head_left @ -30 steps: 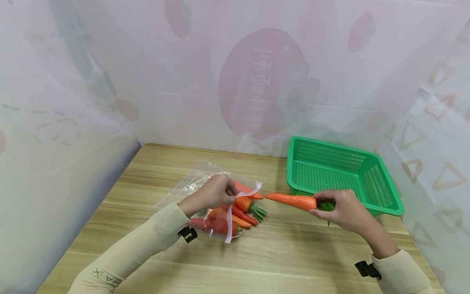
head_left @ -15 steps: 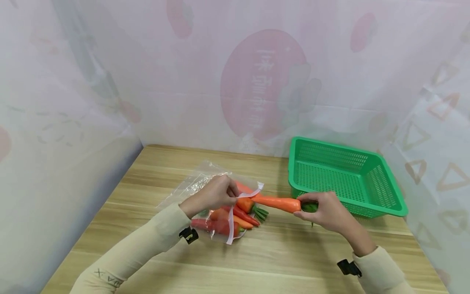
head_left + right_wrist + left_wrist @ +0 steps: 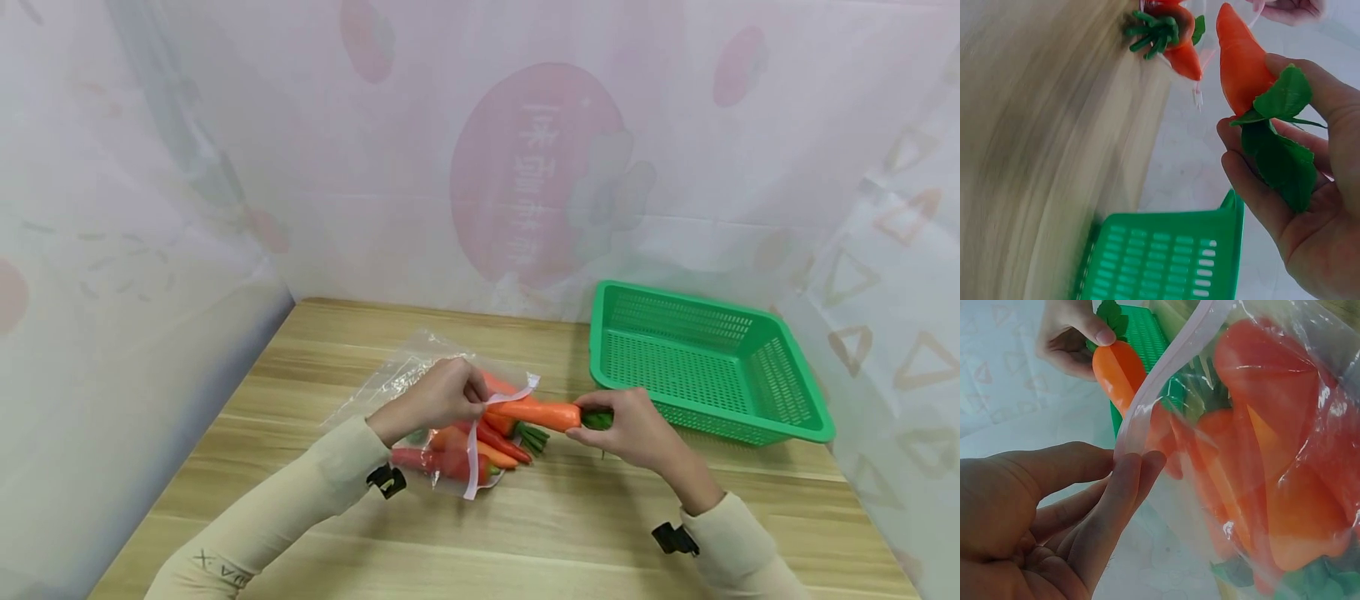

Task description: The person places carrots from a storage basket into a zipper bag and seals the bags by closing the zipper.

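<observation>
My left hand (image 3: 442, 392) pinches the upper edge of a clear zip bag (image 3: 1160, 378) between thumb and fingertips, and the bag's mouth gapes to the right. Inside the bag lie several carrots and red peppers (image 3: 444, 460), blurred by the plastic. With fingers and thumb, my right hand (image 3: 633, 425) holds a carrot (image 3: 1241, 69) by its thick end, near the green leaves (image 3: 1279, 150). The carrot's narrow tip points left into the bag's mouth, close to my left fingertips. Green stems (image 3: 532, 437) of one vegetable stick out of the opening.
A green perforated basket (image 3: 675, 408) stands at the back right, just beyond my right hand, with nothing in it. The wooden table (image 3: 525, 533) meets a pale printed cloth (image 3: 360, 242) at the back and sides.
My right hand has moved left with the carrot, bringing its tip from outside the bag to within its mouth. The left hand has stayed on the bag's edge.
</observation>
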`<state>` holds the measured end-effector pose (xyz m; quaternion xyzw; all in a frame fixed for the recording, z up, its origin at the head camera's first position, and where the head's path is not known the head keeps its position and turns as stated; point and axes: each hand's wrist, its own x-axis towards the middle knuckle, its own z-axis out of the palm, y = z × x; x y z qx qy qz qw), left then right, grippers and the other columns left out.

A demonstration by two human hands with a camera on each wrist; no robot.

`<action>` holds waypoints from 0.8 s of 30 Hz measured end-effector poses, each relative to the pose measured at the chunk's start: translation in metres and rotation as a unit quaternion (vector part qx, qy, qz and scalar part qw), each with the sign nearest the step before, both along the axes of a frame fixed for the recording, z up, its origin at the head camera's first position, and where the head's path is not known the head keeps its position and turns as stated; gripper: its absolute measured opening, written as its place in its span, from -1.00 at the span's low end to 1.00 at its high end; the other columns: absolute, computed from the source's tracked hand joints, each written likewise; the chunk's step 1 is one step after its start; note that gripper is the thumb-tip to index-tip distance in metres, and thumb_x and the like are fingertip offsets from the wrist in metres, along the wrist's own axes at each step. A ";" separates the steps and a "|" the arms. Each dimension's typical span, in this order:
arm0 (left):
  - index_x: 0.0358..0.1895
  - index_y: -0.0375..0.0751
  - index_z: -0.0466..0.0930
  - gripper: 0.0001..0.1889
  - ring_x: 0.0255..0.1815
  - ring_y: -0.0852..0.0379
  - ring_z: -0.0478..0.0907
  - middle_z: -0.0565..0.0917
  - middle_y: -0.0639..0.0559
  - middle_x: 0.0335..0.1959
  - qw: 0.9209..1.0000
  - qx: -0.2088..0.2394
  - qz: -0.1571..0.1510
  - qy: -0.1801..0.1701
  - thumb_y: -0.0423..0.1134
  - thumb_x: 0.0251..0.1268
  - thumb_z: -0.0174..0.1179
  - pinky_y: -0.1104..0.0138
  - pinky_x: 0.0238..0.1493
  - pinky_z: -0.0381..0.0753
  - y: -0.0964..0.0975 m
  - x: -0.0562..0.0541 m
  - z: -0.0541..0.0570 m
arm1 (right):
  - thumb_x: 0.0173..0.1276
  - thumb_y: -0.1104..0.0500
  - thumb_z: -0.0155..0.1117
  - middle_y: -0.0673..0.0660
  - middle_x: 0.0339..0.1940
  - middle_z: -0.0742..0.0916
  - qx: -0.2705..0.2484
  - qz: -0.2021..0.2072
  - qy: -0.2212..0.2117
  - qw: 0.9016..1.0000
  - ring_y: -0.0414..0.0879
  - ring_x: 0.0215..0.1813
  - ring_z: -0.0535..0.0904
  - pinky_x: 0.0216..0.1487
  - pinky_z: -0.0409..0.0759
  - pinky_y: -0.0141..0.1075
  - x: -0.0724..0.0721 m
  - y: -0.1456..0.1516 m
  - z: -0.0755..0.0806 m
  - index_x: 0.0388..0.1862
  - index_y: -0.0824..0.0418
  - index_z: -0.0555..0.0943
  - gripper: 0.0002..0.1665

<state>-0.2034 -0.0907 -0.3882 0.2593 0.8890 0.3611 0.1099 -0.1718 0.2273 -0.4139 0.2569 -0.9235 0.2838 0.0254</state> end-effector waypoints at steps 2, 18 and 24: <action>-0.27 -0.32 0.81 -0.94 -0.35 0.23 0.74 0.83 -0.07 -0.31 1.000 -0.001 -0.001 0.002 -0.47 0.25 0.38 0.42 -0.28 0.76 0.000 0.000 0.000 | 0.27 -0.04 0.62 -0.01 -0.20 0.87 -0.005 0.002 -0.001 1.000 -0.33 -0.24 0.73 -0.23 0.69 -0.40 -0.001 -0.006 -0.002 -0.02 0.16 0.82 -0.60; -0.25 -0.33 0.81 -0.96 -0.35 0.23 0.74 0.83 -0.04 -0.32 1.000 -0.001 0.006 -0.006 -0.45 0.27 0.40 0.40 -0.28 0.76 0.001 -0.001 0.001 | 0.27 0.02 0.63 0.02 -0.21 0.89 -0.017 0.003 0.029 0.999 -0.22 -0.18 0.79 -0.17 0.72 -0.36 -0.005 -0.049 -0.011 -0.09 0.18 0.84 -0.67; -0.25 -0.33 0.81 -0.95 -0.35 0.22 0.73 0.83 -0.05 -0.32 1.000 -0.005 0.010 -0.005 -0.45 0.26 0.41 0.40 -0.28 0.76 0.002 -0.001 0.000 | 0.25 0.05 0.64 0.06 -0.14 0.89 -0.032 0.001 0.034 0.999 -0.18 -0.11 0.81 -0.10 0.77 -0.30 -0.004 -0.065 -0.014 -0.03 0.19 0.84 -0.64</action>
